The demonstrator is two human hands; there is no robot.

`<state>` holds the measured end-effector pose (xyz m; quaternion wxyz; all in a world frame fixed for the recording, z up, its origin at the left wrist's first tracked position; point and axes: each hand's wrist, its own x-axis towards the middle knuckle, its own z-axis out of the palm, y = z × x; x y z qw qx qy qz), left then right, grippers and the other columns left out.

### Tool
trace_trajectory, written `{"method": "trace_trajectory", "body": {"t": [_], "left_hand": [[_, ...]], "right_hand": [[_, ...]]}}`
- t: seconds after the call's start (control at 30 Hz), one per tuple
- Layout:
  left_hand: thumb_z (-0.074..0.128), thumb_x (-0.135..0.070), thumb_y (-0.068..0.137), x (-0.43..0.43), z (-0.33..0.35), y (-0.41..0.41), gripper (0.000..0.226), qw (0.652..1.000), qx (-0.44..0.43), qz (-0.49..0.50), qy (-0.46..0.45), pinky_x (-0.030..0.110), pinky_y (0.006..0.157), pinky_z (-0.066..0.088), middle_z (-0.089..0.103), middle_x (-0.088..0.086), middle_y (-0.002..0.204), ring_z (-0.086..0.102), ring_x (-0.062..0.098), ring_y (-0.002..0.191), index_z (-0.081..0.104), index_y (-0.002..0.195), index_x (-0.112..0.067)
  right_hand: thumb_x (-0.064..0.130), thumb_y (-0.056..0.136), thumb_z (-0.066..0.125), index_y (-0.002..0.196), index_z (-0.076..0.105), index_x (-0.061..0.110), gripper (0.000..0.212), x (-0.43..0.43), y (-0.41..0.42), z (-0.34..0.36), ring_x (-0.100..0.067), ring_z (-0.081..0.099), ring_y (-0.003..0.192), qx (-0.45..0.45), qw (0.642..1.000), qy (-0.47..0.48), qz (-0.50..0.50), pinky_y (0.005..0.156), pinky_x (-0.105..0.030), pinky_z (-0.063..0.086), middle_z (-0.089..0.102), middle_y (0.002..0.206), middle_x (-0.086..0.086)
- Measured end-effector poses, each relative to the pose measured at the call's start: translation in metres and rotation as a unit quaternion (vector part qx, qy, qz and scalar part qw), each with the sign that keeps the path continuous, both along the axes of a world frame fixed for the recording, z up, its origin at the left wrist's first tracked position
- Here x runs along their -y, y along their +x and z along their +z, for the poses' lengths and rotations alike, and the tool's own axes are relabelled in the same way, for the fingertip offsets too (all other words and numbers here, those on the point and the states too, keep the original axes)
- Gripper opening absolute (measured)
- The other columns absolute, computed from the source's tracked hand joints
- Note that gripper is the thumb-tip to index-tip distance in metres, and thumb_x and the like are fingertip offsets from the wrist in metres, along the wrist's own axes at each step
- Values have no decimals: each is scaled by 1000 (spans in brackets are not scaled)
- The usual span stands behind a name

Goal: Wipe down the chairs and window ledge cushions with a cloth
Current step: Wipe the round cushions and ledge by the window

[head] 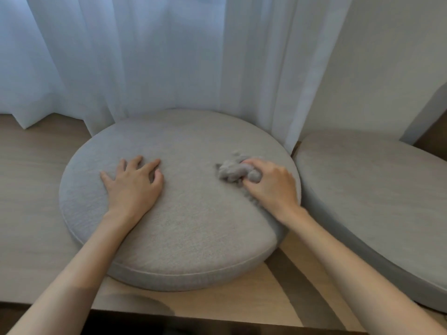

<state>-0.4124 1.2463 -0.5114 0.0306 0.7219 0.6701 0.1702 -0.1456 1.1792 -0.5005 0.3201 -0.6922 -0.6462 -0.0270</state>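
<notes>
1. The left hand [134,184] lies palm down on the round grey cushion [193,226]. Its fingers are spread and pretty much straight, holding nothing, just resting flat on the fabric.
2. The right hand [271,187] has its fingers curled round a scrunched-up grey cloth [235,171] and is pressing it onto the same cushion. The wad bulges out past the fingertips on the side toward the left hand, and it's a bit blurry.
3. So the cloth sits between the two hands, right up against the right one and well apart from the left. It's touching the cushion top, close to the cushion's right-hand edge.
4. The cushion itself is under both hands, with both forearms reaching in over its near edge. It sits on a pale wooden ledge [31,189] that runs out past the left hand and also shows in front of the cushion, below the wrists.
5. Just outside the right hand there's a second grey cushion [377,201], same fabric. It's right beside the first one and only partly in view; can't tell if they actually touch.
6. Beyond the fingertips of both hands, a sheer white curtain [169,56] hangs down to the ledge behind the cushion. Its folds come right down to the cushion's far rim.
7. Further past the right hand, above the second cushion, is a plain off-white wall [387,56].
</notes>
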Motion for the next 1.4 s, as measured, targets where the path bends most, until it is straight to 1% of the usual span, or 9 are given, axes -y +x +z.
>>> {"method": "trace_trajectory", "body": {"t": [0.1, 0.2, 0.4, 0.57, 0.73, 0.93, 1.13, 1.27, 1.4], "left_hand": [[31, -45, 96, 5, -2, -4, 45, 1000, 0, -12, 7, 60, 112, 9, 37, 2, 149, 24, 25, 140, 45, 138, -37], [32, -45, 96, 8, -4, -5, 45, 1000, 10, -14, 7, 58, 113, 7, 36, 2, 150, 23, 24, 141, 45, 139, -37], [33, -42, 95, 13, -2, 1, 45, 1000, 21, -3, 16, 59, 112, 8, 38, 4, 149, 26, 25, 139, 47, 137, -34], [48, -35, 94, 25, 4, -15, 36, 993, 112, 3, 41, 57, 114, 15, 43, 7, 146, 33, 27, 137, 60, 127, -29], [51, -46, 91, 32, 5, -60, 50, 990, 109, 88, -11, 61, 112, 10, 20, 9, 156, 10, 32, 144, 41, 140, -40], [51, -59, 87, 39, -5, -81, 78, 941, 275, 116, -158, 46, 117, 4, -14, 16, 157, -2, 37, 145, 9, 150, -39], [51, -59, 87, 43, -8, -84, 75, 937, 294, 109, -154, 46, 117, 3, -17, 12, 157, -3, 36, 145, 12, 149, -41], [56, -51, 88, 50, -5, -91, 74, 925, 338, 78, -153, 45, 118, 6, -18, 12, 157, -5, 32, 146, 13, 148, -44], [60, -41, 90, 54, 1, -100, 82, 903, 391, 60, -168, 45, 117, 8, -17, 10, 158, -10, 26, 146, 4, 150, -42]], "right_hand": [[30, 82, 65, 116, 66, 31, 35, -10, 38, 2, -26, 62, 102, -53, 993, -1, -106, 71, -27, 40, 70, 112, -1], [28, 82, 65, 115, 67, 30, 33, 0, 27, 0, -24, 63, 94, -97, 989, 13, -114, 68, -23, 37, 71, 103, 0], [34, 76, 67, 109, 68, 35, 33, 56, -67, -3, -14, 64, 96, -117, 992, -31, 34, 81, -27, 47, 71, 103, 10], [35, 75, 66, 106, 69, 36, 30, 51, -89, 14, -6, 65, 95, -142, 984, 7, 104, 79, -27, 52, 71, 103, 16], [41, 81, 62, 117, 63, 36, 36, -38, -58, 37, -24, 59, 109, -66, 998, 24, -4, 82, -33, 46, 63, 122, 7], [34, 83, 58, 120, 63, 34, 37, -76, -78, 9, -33, 58, 110, -68, 993, -85, -51, 84, -33, 46, 66, 118, -8], [40, 75, 66, 108, 69, 34, 34, -7, -134, 6, -26, 64, 102, -65, 989, -77, 111, 82, -31, 48, 72, 106, 3], [49, 67, 59, 100, 72, 36, 37, 34, -152, 13, -7, 66, 90, -100, 963, -92, 231, 76, -26, 51, 73, 95, 15], [46, 67, 61, 101, 71, 38, 37, 4, -146, 30, -8, 66, 95, -156, 968, -56, 188, 81, -28, 52, 72, 97, 14]]}}
